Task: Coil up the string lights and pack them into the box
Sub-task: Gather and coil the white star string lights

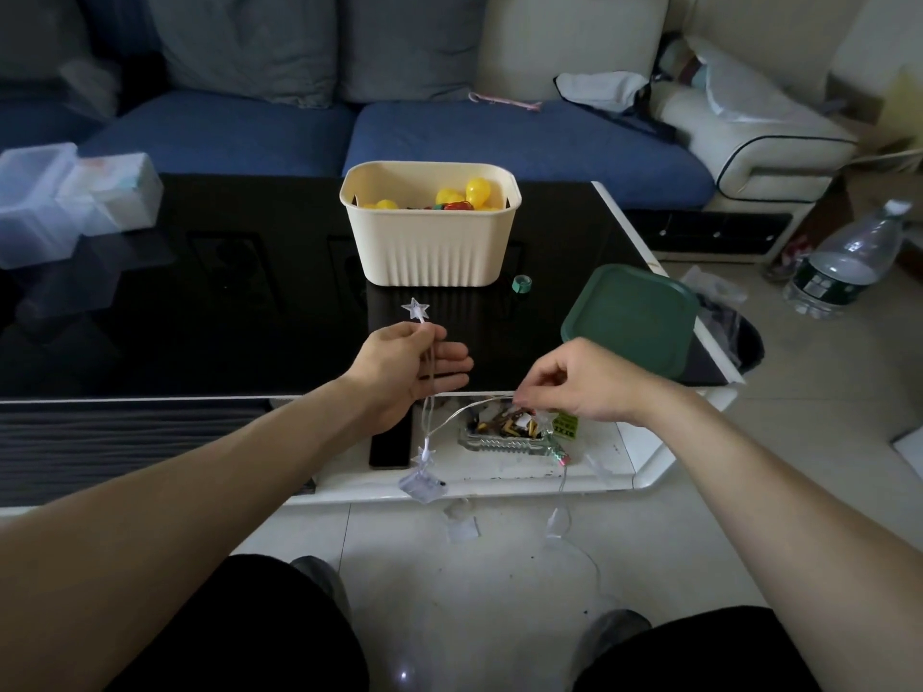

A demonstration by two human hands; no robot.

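String lights (427,459) dangle off the table's near edge toward the floor. Right hand (582,384) pinches the wire; left hand (417,364) pinches it below a star (415,309), other fingers straight. Farther: cream box (432,252), green lid (630,319) to its right.

Box on the counter, sofa behind
Box (430,242) sits mid-counter (200,302); lid (630,319) lies right of it; sofa (349,127) stands behind.
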